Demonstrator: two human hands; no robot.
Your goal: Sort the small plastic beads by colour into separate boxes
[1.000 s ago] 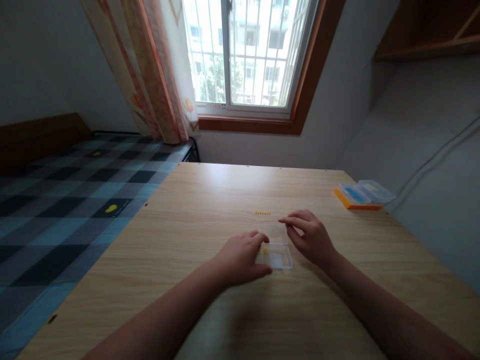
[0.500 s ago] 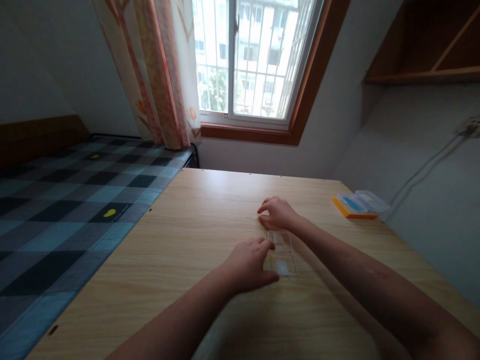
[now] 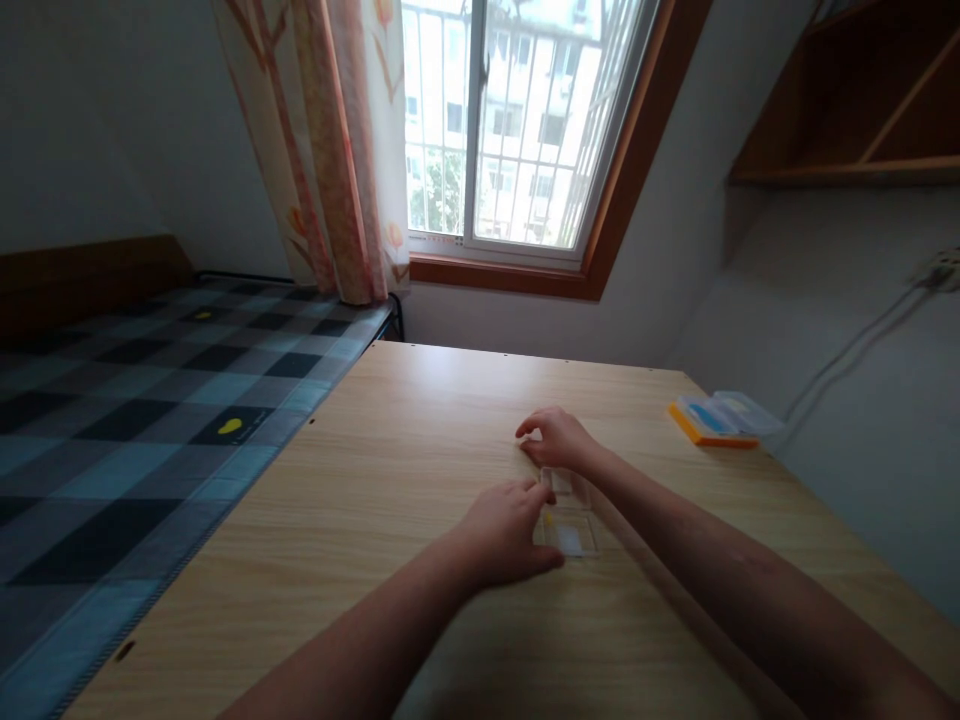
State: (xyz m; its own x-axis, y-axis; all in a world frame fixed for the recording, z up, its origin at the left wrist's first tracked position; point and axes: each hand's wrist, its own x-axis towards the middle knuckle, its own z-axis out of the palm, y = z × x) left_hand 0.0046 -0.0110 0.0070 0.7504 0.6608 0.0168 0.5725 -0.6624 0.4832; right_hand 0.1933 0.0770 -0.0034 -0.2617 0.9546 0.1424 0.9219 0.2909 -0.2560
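A small clear plastic box [image 3: 581,543] lies with its lid folded open on the wooden table. Inside it is a whitish patch, with a bit of yellow near its left side. My left hand [image 3: 506,530] grips the box's left side, thumb by the near edge and fingers by the hinge. Just beyond the lid, my right hand [image 3: 562,437] rests low over the tabletop. Its thumb and forefinger are bent together in a pinch; anything between the tips is too small to make out.
An orange-based plastic case [image 3: 712,425] with a raised clear lid and something blue inside stands at the table's right edge. A bed with a checked cover [image 3: 247,370] adjoins the table [image 3: 420,440] on the left. A window [image 3: 525,130] and curtain [image 3: 337,150] are behind.
The view has shifted slightly, so everything sits a little lower and further right. The right hand's thumb and forefinger have come closer together. The left hand stays at the box.
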